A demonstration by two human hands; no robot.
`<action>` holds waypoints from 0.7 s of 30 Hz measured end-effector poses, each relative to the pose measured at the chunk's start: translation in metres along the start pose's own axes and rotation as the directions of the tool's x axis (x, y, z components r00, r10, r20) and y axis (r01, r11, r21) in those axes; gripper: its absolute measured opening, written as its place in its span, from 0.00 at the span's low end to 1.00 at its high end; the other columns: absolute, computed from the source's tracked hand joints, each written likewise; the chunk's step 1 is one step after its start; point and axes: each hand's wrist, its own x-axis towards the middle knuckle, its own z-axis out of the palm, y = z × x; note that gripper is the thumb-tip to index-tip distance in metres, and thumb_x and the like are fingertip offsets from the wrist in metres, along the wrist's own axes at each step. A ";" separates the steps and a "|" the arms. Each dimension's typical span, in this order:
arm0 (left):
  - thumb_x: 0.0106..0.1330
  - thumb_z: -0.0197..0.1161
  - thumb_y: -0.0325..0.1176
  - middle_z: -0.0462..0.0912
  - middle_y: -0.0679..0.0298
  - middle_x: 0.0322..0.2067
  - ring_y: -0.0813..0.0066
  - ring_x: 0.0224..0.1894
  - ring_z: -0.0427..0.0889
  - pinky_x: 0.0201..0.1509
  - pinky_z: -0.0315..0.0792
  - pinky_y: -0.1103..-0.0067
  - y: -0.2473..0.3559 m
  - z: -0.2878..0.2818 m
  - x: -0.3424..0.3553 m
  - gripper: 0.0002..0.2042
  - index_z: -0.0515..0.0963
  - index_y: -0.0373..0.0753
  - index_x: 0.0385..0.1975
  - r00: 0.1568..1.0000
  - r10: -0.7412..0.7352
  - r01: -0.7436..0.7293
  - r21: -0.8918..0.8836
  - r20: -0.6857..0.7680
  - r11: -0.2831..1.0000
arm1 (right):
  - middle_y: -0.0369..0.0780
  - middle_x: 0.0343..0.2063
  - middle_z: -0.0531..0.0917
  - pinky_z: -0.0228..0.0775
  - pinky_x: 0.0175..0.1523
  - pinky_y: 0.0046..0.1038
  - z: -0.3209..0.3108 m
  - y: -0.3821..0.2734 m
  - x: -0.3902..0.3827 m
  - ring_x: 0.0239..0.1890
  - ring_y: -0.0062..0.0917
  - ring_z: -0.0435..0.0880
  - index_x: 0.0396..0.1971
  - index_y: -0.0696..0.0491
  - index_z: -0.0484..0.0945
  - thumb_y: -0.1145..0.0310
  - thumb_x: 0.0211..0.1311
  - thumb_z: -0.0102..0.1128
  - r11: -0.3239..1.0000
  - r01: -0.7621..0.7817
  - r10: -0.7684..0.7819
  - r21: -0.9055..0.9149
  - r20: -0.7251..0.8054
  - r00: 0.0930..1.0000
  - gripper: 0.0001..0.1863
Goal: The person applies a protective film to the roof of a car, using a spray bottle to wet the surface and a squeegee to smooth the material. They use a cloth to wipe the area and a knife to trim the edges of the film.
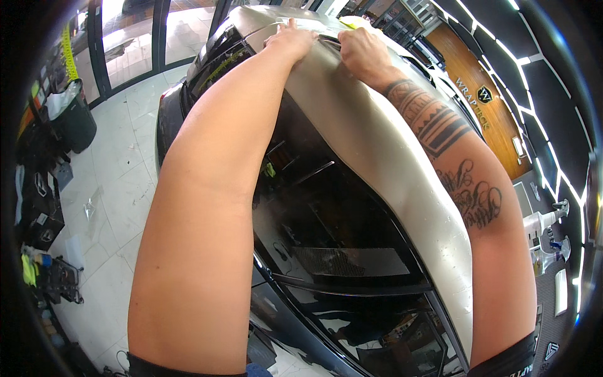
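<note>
One car [333, 213] with pale film [358, 125] beneath the left hand [292, 43], fingers spread; the right hand [366, 55], just beside, curled, its hold indiscernible; one lettered wall sign [483, 95] beyond the right hand.

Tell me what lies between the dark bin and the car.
In the head view, pale tiled floor runs between the dark bin and the car, with small dark specks on it.
</note>
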 end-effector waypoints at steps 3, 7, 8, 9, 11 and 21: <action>0.72 0.42 0.43 0.56 0.42 0.62 0.39 0.62 0.61 0.63 0.62 0.59 -0.006 0.006 0.004 0.19 0.64 0.63 0.62 1.000 0.004 -0.003 0.032 -0.030 0.999 | 0.51 0.26 0.82 0.75 0.38 0.38 -0.002 -0.004 0.001 0.31 0.42 0.83 0.25 0.59 0.82 0.71 0.54 0.50 1.000 -0.013 0.013 0.021 0.002 1.000 0.11; 0.73 0.39 0.47 0.55 0.42 0.62 0.39 0.62 0.61 0.62 0.62 0.57 0.007 -0.008 -0.009 0.19 0.64 0.62 0.62 0.999 -0.023 0.026 -0.048 0.047 0.999 | 0.52 0.26 0.82 0.76 0.39 0.38 -0.005 -0.005 -0.002 0.32 0.43 0.83 0.26 0.58 0.82 0.70 0.54 0.51 0.997 -0.077 0.077 0.019 0.033 0.997 0.11; 0.73 0.38 0.48 0.54 0.43 0.63 0.40 0.63 0.60 0.62 0.62 0.57 0.007 -0.007 -0.007 0.19 0.64 0.62 0.62 0.999 -0.012 0.013 -0.029 0.036 1.000 | 0.52 0.27 0.82 0.75 0.40 0.39 -0.005 -0.005 -0.003 0.32 0.44 0.83 0.26 0.58 0.82 0.70 0.54 0.51 0.995 -0.099 0.098 0.016 0.041 0.994 0.11; 0.72 0.38 0.48 0.54 0.43 0.63 0.40 0.63 0.60 0.62 0.62 0.57 0.004 -0.007 -0.006 0.20 0.64 0.62 0.62 1.000 -0.007 0.007 -0.005 0.023 1.000 | 0.52 0.27 0.82 0.75 0.40 0.39 -0.005 -0.005 -0.001 0.32 0.44 0.83 0.27 0.58 0.82 0.70 0.54 0.51 0.996 -0.085 0.084 0.020 0.037 0.996 0.11; 0.72 0.37 0.49 0.53 0.44 0.64 0.41 0.63 0.59 0.62 0.62 0.57 -0.001 -0.007 -0.005 0.20 0.63 0.63 0.62 1.000 -0.019 0.018 0.020 0.016 1.000 | 0.53 0.28 0.82 0.75 0.40 0.40 -0.005 -0.001 0.004 0.33 0.45 0.83 0.27 0.57 0.82 0.71 0.54 0.50 0.998 -0.056 0.055 0.027 0.027 0.998 0.11; 0.74 0.37 0.44 0.43 0.46 0.68 0.38 0.66 0.53 0.64 0.57 0.51 0.001 -0.007 0.000 0.19 0.61 0.65 0.63 0.995 -0.058 0.060 -0.014 0.081 0.998 | 0.55 0.27 0.80 0.74 0.40 0.44 -0.010 0.002 0.015 0.33 0.50 0.81 0.25 0.61 0.79 0.73 0.50 0.49 0.990 -0.129 0.122 0.055 0.114 0.986 0.09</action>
